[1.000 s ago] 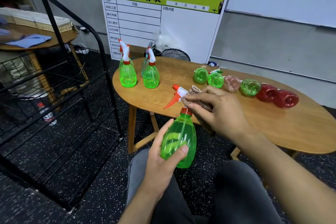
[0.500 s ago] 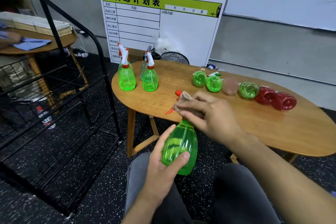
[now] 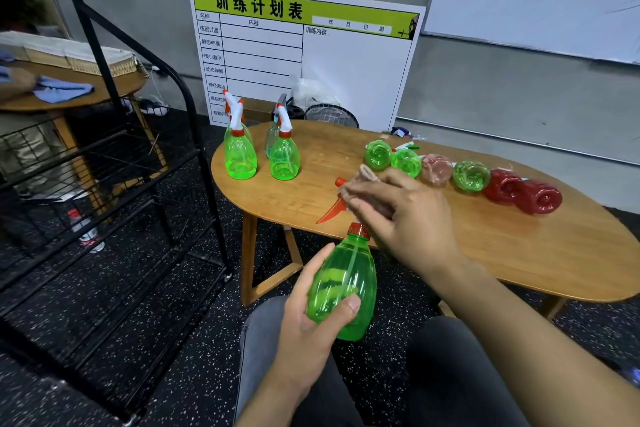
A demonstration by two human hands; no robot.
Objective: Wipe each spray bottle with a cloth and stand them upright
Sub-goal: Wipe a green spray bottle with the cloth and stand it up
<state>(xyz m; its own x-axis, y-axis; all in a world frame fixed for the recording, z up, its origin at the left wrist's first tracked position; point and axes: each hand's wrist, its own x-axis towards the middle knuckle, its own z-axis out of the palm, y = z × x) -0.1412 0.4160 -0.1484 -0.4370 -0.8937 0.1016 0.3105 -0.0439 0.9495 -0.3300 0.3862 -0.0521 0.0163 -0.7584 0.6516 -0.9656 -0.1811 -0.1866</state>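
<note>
Just under the right hand (image 3: 408, 215), its fingers (image 3: 360, 192) curl over a crumpled beige cloth (image 3: 365, 174) and press it onto the orange-and-white spray head (image 3: 337, 206) of a green bottle (image 3: 343, 282). Below them the left hand (image 3: 308, 326) grips that bottle's body, thumb (image 3: 343, 307) across the front, fingers wrapped behind; the bottle is off the wooden table (image 3: 519, 253), above the lap. Beyond the right knuckles six bottles lie on their sides in a row: two green (image 3: 391, 157), one pink (image 3: 436, 168), one green (image 3: 471, 176), two red (image 3: 523, 192). Far left of the fingers, upright green bottles (image 3: 240, 154) stand near the table edge.
</note>
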